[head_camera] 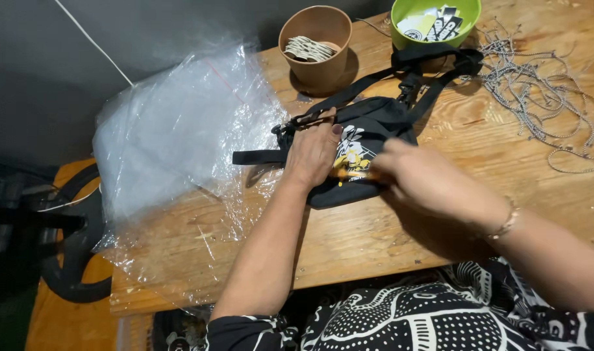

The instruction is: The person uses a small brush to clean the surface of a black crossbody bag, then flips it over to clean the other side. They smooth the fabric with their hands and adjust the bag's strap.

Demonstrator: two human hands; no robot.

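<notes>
- A stack of clear plastic bags lay at the left end of the table, overhanging its edge, within reach of your left side.
- Your left hand pressed flat, fingers spread, on the black pouch, apparently pinning it so it could not slide.
- A brown paper cup of small pale pieces stood behind the pouch.
- Your right hand was closed in a pinch at the pouch's yellow-and-white print; motion blur hid what it gripped.
- The pouch strap ran back to a green bowl of tags.
- Loose ball chains lay at the right.
</notes>
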